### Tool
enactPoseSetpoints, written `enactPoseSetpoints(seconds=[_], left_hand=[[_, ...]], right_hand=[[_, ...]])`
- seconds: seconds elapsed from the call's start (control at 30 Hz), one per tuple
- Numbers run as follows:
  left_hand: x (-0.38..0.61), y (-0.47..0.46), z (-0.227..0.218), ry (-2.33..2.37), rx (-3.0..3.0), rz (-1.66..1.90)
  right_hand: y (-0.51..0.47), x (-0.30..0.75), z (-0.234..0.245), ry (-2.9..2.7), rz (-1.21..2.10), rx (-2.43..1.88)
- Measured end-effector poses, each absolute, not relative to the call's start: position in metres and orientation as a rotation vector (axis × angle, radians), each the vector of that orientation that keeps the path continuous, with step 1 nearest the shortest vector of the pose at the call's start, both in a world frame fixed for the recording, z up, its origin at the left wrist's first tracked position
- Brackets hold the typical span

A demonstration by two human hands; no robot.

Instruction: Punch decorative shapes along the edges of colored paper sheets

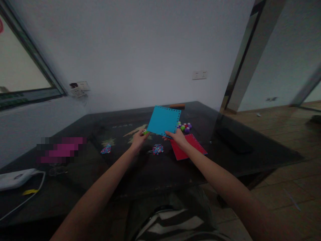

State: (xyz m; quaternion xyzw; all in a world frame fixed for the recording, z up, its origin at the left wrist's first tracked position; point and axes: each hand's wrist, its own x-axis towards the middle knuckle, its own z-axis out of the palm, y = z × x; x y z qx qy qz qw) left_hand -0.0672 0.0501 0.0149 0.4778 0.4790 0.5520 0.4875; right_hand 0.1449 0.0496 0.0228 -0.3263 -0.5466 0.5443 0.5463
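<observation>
A bright blue square sheet [164, 119] with small holes along its edges is tilted up above the table. My right hand [177, 139] pinches its lower right edge, thumb on the front. My left hand [138, 140] is closed around a small green piece with a white top [145, 132], close to the sheet's lower left corner; whether it also touches the sheet I cannot tell. Below my right wrist lies a red sheet [180, 152] with a holed edge, partly hidden by the forearm. Several small green, red and purple pieces [187, 130] with white tops sit behind my right hand.
Two piles of tiny pink, blue and white bits, one pile [157, 149] between my forearms and another pile [106, 149] farther left, lie on the dark table [150, 177]. A white power strip [17, 179] with a cable is at left. A dark flat object [234, 140] lies right.
</observation>
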Motion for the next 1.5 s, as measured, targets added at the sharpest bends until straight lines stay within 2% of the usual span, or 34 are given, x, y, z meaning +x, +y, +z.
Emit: enactPoseSetpoints(seconds=[0.4,1.5], left_hand=[[-0.048,0.016,0.018,0.881,0.903,1.308],[-0.035,0.001,0.028,0.853,1.148,1.259]], right_hand=[[0.047,0.142,0.019,-1.224,1.251,-0.768],[0.042,0.138,0.02,-1.406,0.891,-0.811]])
